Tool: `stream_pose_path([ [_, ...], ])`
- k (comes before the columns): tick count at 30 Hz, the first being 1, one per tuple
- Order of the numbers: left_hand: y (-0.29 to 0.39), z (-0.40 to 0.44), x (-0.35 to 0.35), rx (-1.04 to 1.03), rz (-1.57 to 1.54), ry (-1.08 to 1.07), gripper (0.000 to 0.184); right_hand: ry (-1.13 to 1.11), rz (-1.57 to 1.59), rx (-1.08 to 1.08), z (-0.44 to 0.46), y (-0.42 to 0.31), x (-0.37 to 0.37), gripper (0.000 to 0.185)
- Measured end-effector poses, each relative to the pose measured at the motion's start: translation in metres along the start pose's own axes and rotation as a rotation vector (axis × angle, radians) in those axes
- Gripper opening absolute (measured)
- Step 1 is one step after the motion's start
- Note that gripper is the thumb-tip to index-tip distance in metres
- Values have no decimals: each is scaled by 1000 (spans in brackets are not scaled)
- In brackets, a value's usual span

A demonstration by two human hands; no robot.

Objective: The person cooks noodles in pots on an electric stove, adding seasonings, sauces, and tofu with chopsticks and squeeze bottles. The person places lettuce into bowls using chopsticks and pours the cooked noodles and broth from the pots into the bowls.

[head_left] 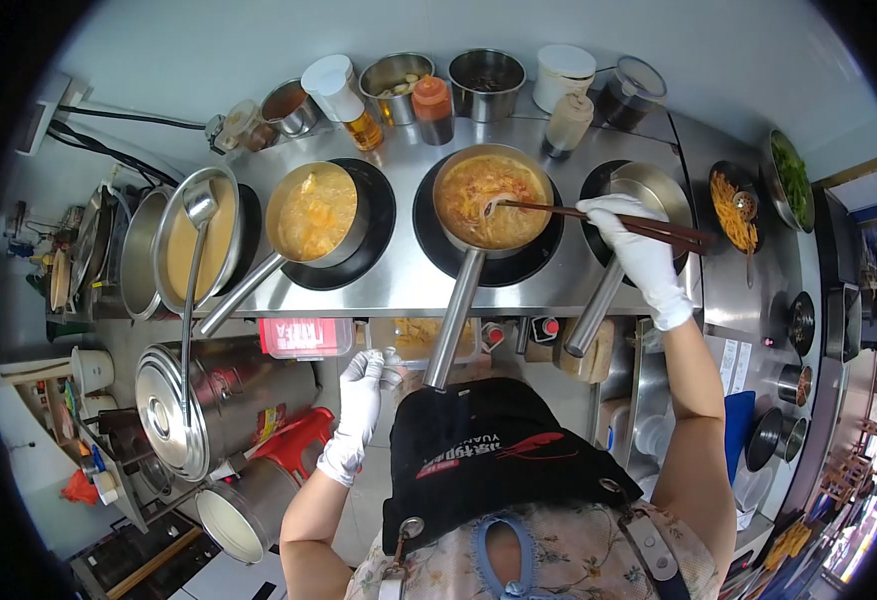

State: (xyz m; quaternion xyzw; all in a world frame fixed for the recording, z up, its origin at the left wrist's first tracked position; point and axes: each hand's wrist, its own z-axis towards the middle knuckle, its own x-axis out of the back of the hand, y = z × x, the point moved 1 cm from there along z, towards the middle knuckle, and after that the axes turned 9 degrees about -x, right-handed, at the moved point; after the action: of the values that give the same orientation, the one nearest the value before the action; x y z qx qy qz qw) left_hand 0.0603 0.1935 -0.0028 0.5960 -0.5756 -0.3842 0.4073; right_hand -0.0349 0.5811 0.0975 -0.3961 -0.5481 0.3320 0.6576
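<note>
My right hand (630,245), in a white glove, is closed around a pair of dark brown chopsticks (670,232). Their tips dip into the orange-red soup (488,195) in the middle saucepan (466,262), which stands on a black round burner. Below the counter edge, my gloved left hand (360,392) is closed, fingers pinched together, near a container of yellowish food (424,338); what it holds, if anything, I cannot make out. Left of the middle pan, a second saucepan (356,230) holds bubbling yellow soup. A third saucepan (648,182) is partly covered by my right hand.
A bowl of tan broth (166,255) with a long ladle (194,290) stands at the left. Squeeze bottles (432,105) and steel pots (487,105) line the back. A large lidded stockpot (288,385) is lower left. Shredded orange food (730,215) and greens (786,170) are at right.
</note>
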Motion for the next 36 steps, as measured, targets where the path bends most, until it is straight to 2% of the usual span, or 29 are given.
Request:
stream_pose_path([
  [1,-3,-1,2,7,6,-7,21,32,-82,-8,-2,-7,6,11],
  [2,-4,-1,3,8,7,-6,21,32,-7,-65,-4,-12,12,13],
  [5,-4,1,5,-1,-6,18,21,123,-179,86,0,-21,11,13],
  [9,-2,12,5,-24,-30,-12,21,27,190,2,0,23,-26,15],
  [13,-10,23,16,-10,-24,-61,22,-67,-16,-77,-34,-6,-24,17],
  [19,-35,28,49,75,-4,-129,21,83,37,-152,-46,-50,-11,14],
  [23,-59,28,74,86,27,-158,21,74,37,-149,-36,-27,-51,13],
  [24,-66,29,80,112,38,-161,22,112,49,-208,-32,-25,-59,13],
  [25,-74,29,86,140,50,-163,23,164,86,-88,-25,-7,-65,14],
  [29,-84,29,105,180,71,-198,23,258,-11,-99,-26,-16,-62,16],
  [31,-93,31,114,209,82,-188,23,290,9,-163,-37,-42,-53,17],
  [32,-95,33,116,213,84,-195,23,311,48,-130,-40,-43,-52,17],
  [36,-113,48,125,220,131,-204,24,268,56,-95,-43,-24,-76,15],
])
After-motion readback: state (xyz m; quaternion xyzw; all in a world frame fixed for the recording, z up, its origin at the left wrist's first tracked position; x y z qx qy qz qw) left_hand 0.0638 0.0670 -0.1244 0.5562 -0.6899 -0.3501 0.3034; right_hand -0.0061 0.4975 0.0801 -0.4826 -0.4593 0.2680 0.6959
